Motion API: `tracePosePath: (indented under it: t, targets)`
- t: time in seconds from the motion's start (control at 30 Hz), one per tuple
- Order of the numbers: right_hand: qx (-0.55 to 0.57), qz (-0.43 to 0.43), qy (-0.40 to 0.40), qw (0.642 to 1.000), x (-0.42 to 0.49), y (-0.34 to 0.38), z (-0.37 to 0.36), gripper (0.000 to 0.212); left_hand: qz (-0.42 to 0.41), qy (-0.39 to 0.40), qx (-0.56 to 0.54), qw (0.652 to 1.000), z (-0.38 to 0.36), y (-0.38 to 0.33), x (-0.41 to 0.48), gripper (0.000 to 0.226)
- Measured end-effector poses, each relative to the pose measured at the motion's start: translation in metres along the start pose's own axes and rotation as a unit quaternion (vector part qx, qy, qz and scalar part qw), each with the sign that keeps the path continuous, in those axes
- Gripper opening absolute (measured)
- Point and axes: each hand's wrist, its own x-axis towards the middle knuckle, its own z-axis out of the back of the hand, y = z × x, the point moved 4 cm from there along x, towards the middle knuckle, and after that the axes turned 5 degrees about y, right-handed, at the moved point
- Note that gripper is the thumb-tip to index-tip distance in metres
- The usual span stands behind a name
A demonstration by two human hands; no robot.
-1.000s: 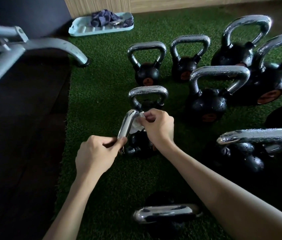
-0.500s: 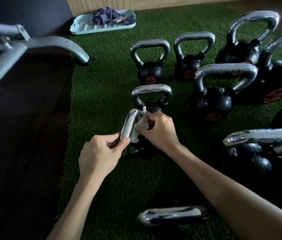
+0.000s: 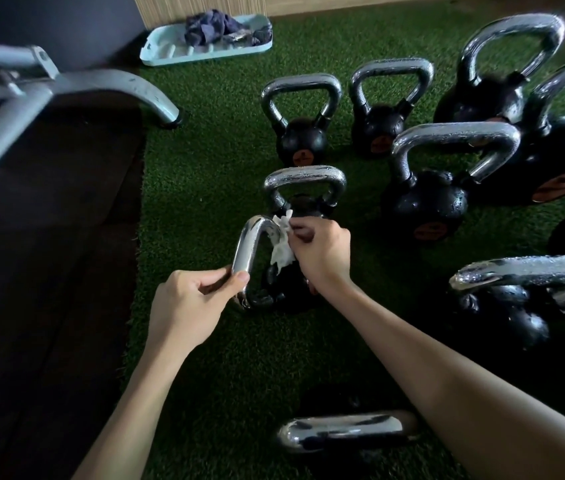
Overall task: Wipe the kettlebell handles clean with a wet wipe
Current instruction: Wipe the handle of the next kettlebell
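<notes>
Left hand (image 3: 189, 306) pinches the near leg of the chrome handle (image 3: 251, 244), steadying the small kettlebell (image 3: 284, 285) at the turf's (image 3: 204, 202) left edge. Right hand (image 3: 322, 252) clutches the wet wipe (image 3: 282, 247) against the far leg; best wrap fully and slide along. The handle gleams smooth.

Premises: a gym. Evidence: black kettlebells (image 3: 424, 207) with chrome handles standing on green artificial turf (image 3: 211, 168), grey equipment frame (image 3: 107, 84) alongside dark floor matting (image 3: 49, 271).
</notes>
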Motion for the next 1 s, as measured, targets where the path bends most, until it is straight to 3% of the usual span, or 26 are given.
tracePosePath:
  t: [0.1,0.27,0.37,0.5,0.67,0.87,1.0]
  targets:
    - [0.029,0.014,0.026,0.999,0.004,0.013,-0.007,0.018,-0.005,0.008,-0.045,0.999,-0.003,0.005,0.002,0.031]
    - [-0.022,0.029,0.031,0.999,0.012,0.017,-0.008,0.015,0.003,0.033,-0.113,0.993,-0.004,0.015,0.006,0.010]
    - [-0.004,-0.003,0.057,0.998,0.018,0.012,-0.009,0.012,0.032,0.046,-0.178,0.982,-0.005,0.014,0.007,0.022]
    - [0.031,0.019,0.057,0.998,0.017,0.021,-0.008,0.016,0.076,0.080,-0.257,0.960,-0.008,0.015,0.011,0.030]
    - [0.098,-0.065,0.068,0.991,0.020,0.013,-0.006,0.017,0.091,0.092,-0.289,0.949,-0.007,0.014,0.014,0.025]
    - [0.128,-0.064,0.113,0.983,-0.008,0.021,-0.005,0.017,0.096,0.113,-0.296,0.944,-0.006,0.014,0.017,0.027]
    - [0.129,-0.065,0.083,0.986,0.004,0.026,-0.006,0.012,0.088,0.118,-0.285,0.947,-0.005,0.015,0.021,0.035]
